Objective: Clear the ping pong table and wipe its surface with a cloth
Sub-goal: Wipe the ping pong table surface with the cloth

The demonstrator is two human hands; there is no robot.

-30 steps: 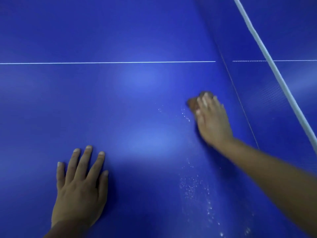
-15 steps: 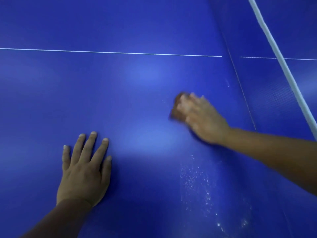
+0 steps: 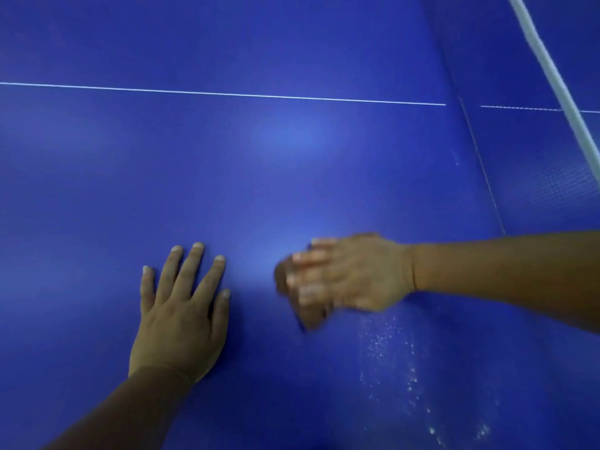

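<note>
The blue ping pong table [image 3: 259, 177] fills the view. My right hand [image 3: 350, 274] presses a small brown cloth [image 3: 311, 315] flat on the surface, fingers pointing left; the cloth shows only at the fingertips and is blurred. My left hand [image 3: 181, 313] lies flat on the table with its fingers spread, holding nothing, a short gap left of the cloth. White droplets or specks [image 3: 396, 358] dot the surface just below and right of my right hand.
A thin white centre line [image 3: 227, 93] crosses the table from left to right. The net [image 3: 532, 190] stands at the right, with its white top band [image 3: 552, 69] running diagonally across the upper right corner.
My right hand has swept the cloth from near the net leftward and toward me, ending close to my left hand. My left hand stays planted.
</note>
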